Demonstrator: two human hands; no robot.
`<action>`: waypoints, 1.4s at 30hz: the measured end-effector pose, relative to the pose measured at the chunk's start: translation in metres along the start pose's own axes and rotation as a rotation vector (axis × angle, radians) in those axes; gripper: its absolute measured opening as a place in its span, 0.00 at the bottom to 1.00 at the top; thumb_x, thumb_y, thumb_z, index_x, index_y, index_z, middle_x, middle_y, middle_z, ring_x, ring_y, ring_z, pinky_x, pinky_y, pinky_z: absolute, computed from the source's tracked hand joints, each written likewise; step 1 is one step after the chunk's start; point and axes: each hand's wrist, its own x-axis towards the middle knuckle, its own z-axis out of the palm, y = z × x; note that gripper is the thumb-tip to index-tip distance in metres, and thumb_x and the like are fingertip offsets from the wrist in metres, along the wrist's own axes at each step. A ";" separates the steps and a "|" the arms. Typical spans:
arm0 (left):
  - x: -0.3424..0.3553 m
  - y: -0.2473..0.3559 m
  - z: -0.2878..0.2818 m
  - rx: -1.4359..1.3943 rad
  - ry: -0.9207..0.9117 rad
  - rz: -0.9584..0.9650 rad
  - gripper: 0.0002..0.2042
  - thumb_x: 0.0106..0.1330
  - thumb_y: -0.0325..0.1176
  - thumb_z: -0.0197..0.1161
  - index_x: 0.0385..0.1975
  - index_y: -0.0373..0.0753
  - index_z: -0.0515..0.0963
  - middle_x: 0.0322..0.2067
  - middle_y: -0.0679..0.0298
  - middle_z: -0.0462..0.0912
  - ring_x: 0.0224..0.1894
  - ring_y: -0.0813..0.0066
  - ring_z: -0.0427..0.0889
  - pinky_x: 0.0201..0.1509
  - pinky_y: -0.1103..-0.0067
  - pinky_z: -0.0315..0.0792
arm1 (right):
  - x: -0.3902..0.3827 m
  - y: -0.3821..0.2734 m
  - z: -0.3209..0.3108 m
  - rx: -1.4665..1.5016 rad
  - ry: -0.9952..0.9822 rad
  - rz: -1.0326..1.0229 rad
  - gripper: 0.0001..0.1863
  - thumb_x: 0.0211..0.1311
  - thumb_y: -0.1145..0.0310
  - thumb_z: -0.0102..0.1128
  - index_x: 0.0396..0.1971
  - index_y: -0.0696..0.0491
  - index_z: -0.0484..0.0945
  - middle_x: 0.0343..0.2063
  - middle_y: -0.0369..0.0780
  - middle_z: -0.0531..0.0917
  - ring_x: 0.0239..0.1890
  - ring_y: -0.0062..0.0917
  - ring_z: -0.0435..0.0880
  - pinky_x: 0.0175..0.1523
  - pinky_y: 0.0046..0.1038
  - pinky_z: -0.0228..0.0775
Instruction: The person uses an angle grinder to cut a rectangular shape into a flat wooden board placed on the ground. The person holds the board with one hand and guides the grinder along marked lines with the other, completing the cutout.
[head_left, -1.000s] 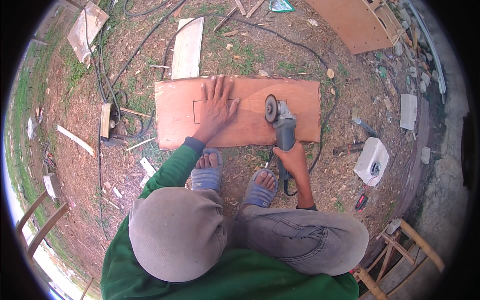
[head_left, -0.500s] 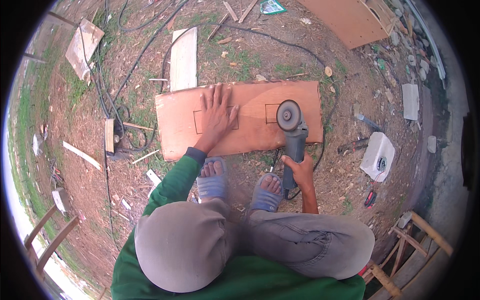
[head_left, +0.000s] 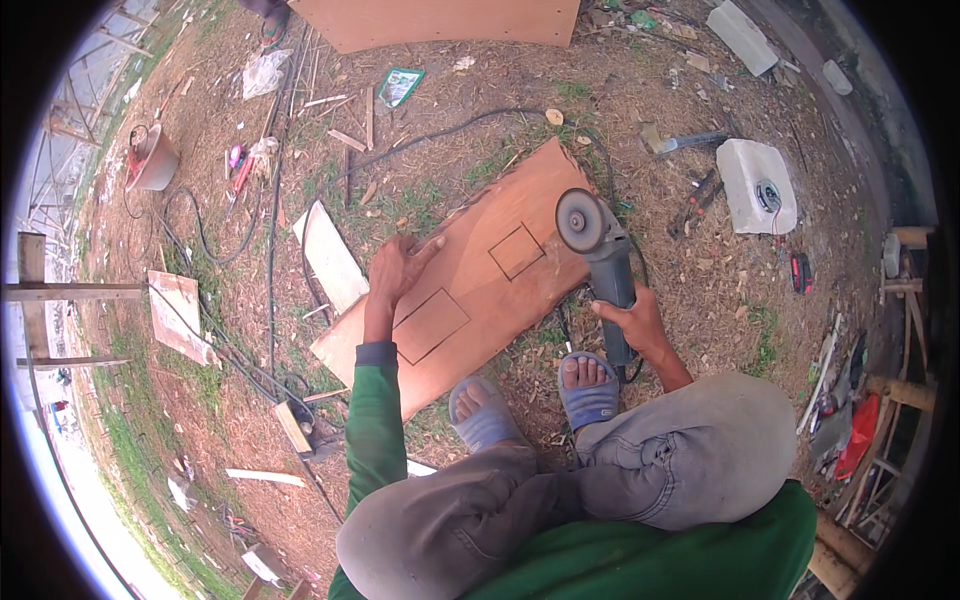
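A reddish-brown plywood board (head_left: 480,320) lies slanted on the ground before my feet, with two rectangles drawn on it in dark lines. My left hand (head_left: 396,268) is closed over the board's far edge; the thumb rests on the top face and the other fingers are partly hidden. In my right hand (head_left: 637,322) is a grey angle grinder (head_left: 612,280), gripped round its body. The grinder's round disc (head_left: 580,220) faces up, above the board's right end. Whether the disc spins cannot be told.
A pale wood panel (head_left: 332,262) lies beyond the board's left part. Black cables (head_left: 272,260) run over the littered ground. On the right sit a white block (head_left: 752,190) and a red-black tool (head_left: 801,272). A larger brown panel (head_left: 440,22) stands at the far side.
My left hand has gone from lying flat on the board to grasping its far edge. The view has turned, so board and surroundings appear rotated counterclockwise. My right hand still holds the angle grinder.
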 end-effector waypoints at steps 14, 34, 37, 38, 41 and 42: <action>-0.032 0.015 -0.068 -0.798 0.448 -0.233 0.33 0.81 0.63 0.69 0.41 0.29 0.91 0.30 0.64 0.88 0.34 0.75 0.81 0.42 0.72 0.76 | -0.016 -0.060 -0.021 0.222 0.024 0.011 0.20 0.68 0.69 0.80 0.54 0.60 0.82 0.37 0.39 0.90 0.34 0.24 0.93 0.41 0.31 0.86; -0.148 0.048 0.168 -1.082 0.379 -0.361 0.29 0.91 0.53 0.55 0.61 0.25 0.80 0.50 0.53 0.89 0.51 0.69 0.85 0.57 0.68 0.80 | 0.042 -0.078 0.025 -0.362 -0.257 -0.020 0.22 0.63 0.64 0.86 0.48 0.61 0.87 0.35 0.40 0.91 0.37 0.25 0.90 0.45 0.34 0.83; -0.153 0.034 0.165 -1.072 0.190 -0.374 0.28 0.90 0.49 0.57 0.72 0.27 0.78 0.61 0.45 0.90 0.61 0.57 0.90 0.67 0.64 0.81 | 0.052 -0.066 0.056 -0.345 -0.297 -0.034 0.24 0.61 0.64 0.86 0.50 0.62 0.88 0.37 0.41 0.92 0.38 0.26 0.90 0.46 0.35 0.84; -0.155 0.030 0.164 -1.105 0.147 -0.372 0.28 0.90 0.48 0.58 0.73 0.29 0.78 0.62 0.46 0.90 0.61 0.57 0.90 0.68 0.65 0.80 | 0.055 -0.062 0.068 -0.293 -0.281 -0.098 0.22 0.62 0.64 0.85 0.48 0.62 0.88 0.35 0.40 0.91 0.36 0.25 0.90 0.45 0.34 0.83; -0.164 0.022 0.161 -1.211 0.108 -0.218 0.26 0.89 0.48 0.62 0.71 0.30 0.79 0.59 0.55 0.89 0.59 0.69 0.86 0.68 0.70 0.79 | 0.070 -0.052 0.099 -0.330 -0.233 -0.172 0.21 0.62 0.63 0.85 0.45 0.63 0.87 0.34 0.42 0.91 0.35 0.28 0.91 0.44 0.35 0.83; -0.167 0.021 0.160 -1.223 0.125 -0.148 0.26 0.88 0.48 0.64 0.69 0.30 0.79 0.58 0.60 0.89 0.58 0.75 0.85 0.67 0.72 0.79 | 0.075 -0.051 0.106 -0.411 -0.241 -0.160 0.26 0.60 0.61 0.85 0.49 0.65 0.86 0.35 0.46 0.92 0.37 0.33 0.93 0.46 0.38 0.85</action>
